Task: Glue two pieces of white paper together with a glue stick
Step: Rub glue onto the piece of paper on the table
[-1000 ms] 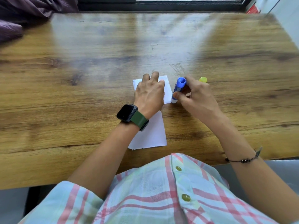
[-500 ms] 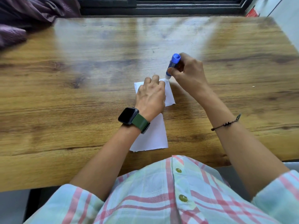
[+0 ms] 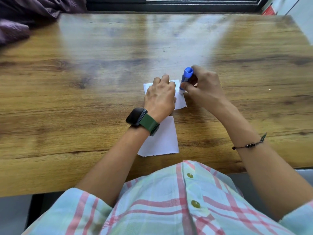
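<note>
- The right hand (image 3: 204,89) grips a blue glue stick (image 3: 186,79), thumb and fingers curled round its barrel; half a second ago it held the stick off the far edge of the paper, and now it has drawn back nearer.
- The stick leans with its blue end up and away, its lower tip now touching the right side of the far white paper piece (image 3: 180,97), where before it met the far right corner.
- The left hand (image 3: 160,97) still rests palm down on that far piece, fingers lying flat and close together, covering most of it.
- A second white paper piece (image 3: 161,139) lies nearer on the wooden table (image 3: 84,99), partly under the left wrist, in the same place as before.
- A dark smartwatch (image 3: 136,117) on a green strap sits on the left wrist; a beaded cord bracelet (image 3: 249,145) circles the right wrist.
- Purple cloth (image 3: 20,17) lies at the far left corner.
</note>
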